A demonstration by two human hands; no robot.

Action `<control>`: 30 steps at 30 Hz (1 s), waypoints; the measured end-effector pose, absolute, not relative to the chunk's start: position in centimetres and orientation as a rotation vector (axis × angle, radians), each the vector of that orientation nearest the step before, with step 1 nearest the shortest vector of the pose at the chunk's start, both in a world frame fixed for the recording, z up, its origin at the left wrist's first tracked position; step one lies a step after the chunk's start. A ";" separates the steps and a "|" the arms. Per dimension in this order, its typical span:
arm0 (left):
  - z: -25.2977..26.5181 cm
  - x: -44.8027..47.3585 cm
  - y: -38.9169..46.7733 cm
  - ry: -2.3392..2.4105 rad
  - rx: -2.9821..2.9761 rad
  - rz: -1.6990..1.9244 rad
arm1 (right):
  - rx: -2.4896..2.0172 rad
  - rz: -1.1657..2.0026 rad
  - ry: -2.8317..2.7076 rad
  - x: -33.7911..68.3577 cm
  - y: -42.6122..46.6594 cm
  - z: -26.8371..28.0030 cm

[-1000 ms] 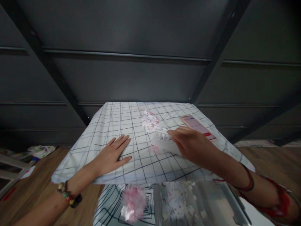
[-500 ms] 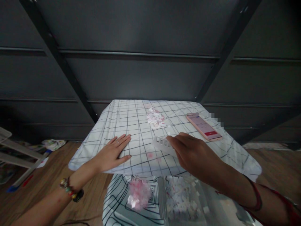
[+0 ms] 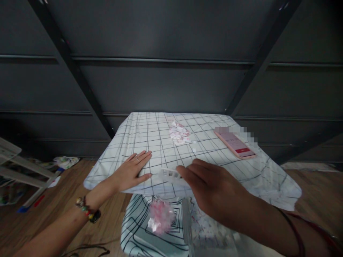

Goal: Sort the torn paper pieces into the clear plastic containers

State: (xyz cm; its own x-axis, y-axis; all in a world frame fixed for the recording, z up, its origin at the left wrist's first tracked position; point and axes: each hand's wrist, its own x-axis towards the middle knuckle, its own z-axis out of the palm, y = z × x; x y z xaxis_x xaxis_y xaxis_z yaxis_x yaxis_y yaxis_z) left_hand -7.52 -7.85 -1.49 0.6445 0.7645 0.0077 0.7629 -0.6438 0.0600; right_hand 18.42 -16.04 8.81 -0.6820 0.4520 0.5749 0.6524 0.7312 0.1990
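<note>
My left hand [image 3: 131, 173] lies flat on the white checked tablecloth [image 3: 152, 132], fingers stretched out and thumb apart. Between the thumb and fingers of my right hand [image 3: 211, 182] is a whitish translucent slotted plastic piece [image 3: 170, 175], its far end covered by the fingers. That piece is low over the near part of the cloth, to the right of my left thumb. Farther back lies a small heap of white and pinkish paper scraps [image 3: 179, 134], with a few loose bits beside it.
A pink-edged phone [image 3: 235, 143] rests on the right of the table. Below the near edge, a patterned stool [image 3: 136, 223] bears a pink tuft with white bits [image 3: 160, 217]. Beside it is a clear plastic container [image 3: 187, 228] of paper scraps. A dark panelled wall [image 3: 166, 85] stands behind.
My right hand has moved left and toward the near table edge with the slotted plastic piece. My left hand stays flat in its place, and the view has shifted slightly.
</note>
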 end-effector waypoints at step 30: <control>-2.2 -8.0 -7.5 1.319 2.796 0.093 | -0.570 -0.361 -2.573 19.6 -18.8 7.8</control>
State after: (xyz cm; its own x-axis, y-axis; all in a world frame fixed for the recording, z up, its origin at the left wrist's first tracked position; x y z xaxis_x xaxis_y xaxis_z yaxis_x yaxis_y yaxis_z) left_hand -8.01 -7.46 -2.24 0.6347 0.7720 0.0340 0.7691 -0.6353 0.0693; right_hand 19.61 -18.85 7.78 -0.7999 0.3280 0.5026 0.4534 0.8789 0.1482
